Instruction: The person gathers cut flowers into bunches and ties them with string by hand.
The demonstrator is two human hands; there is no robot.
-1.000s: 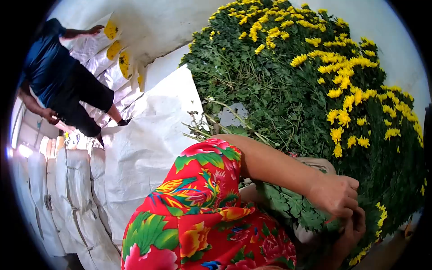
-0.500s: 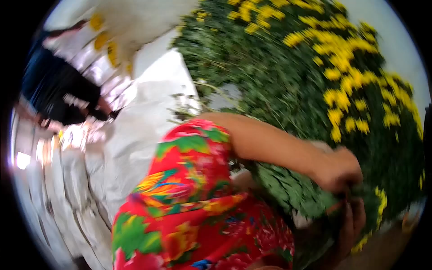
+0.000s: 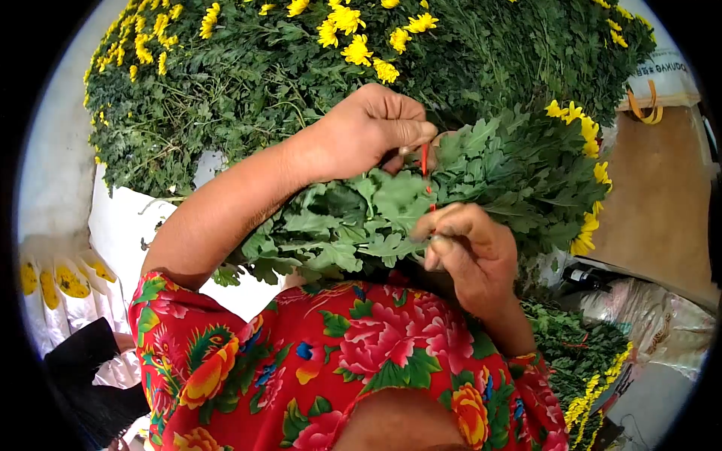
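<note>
A bunch of green-leaved stems (image 3: 511, 180) with yellow blooms at its right end lies across the front of my body. A thin red tie (image 3: 426, 169) runs over the middle of the bunch. My left hand (image 3: 376, 131), above the stems, pinches the upper end of this tie. On the near side, my right hand (image 3: 477, 252) has thumb and fingers together at the tie's lower end. The fingertips of my right hand are slightly blurred, and the underside of the bunch is hidden.
A large heap of yellow flowers (image 3: 248, 83) spreads behind my hands. More bunches (image 3: 579, 346) lie at the lower right, near a brown board (image 3: 654, 203). White-wrapped bundles (image 3: 79, 293) stand at the left, beside another person's dark-clothed leg (image 3: 98, 383).
The view has swung down and right onto the bunch and my chest. My hands have come apart, with the red tie now visible between them. The other person shows only in part.
</note>
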